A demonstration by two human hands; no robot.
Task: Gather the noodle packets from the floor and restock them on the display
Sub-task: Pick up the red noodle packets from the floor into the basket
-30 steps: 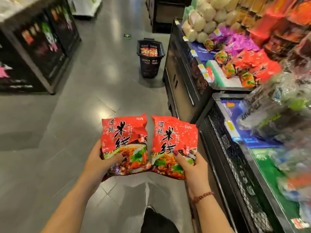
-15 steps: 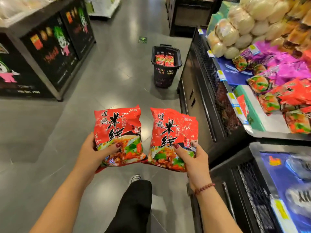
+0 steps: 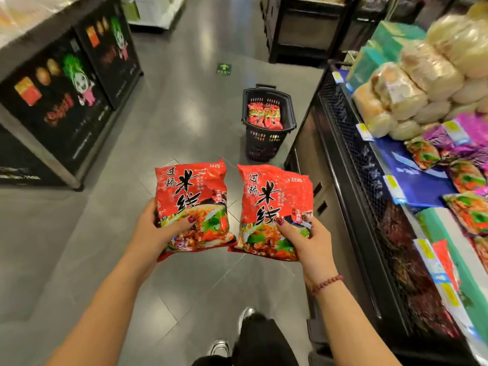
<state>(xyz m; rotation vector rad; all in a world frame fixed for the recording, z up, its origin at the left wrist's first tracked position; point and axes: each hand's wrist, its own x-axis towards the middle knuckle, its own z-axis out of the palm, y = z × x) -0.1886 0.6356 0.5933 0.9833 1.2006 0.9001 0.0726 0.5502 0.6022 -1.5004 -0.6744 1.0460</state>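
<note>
As left hand [image 3: 154, 229] and right hand [image 3: 313, 243] hold packets [image 3: 192, 192] [image 3: 277, 199], tops point forward.

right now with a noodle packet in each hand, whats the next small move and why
Probably swing both right and lay them on the display shelf. The left hand grips the left packet, the right hand grips the right packet, so neither can take more, and the shelf runs close beside the right arm, nearer than the basket ahead.
</note>
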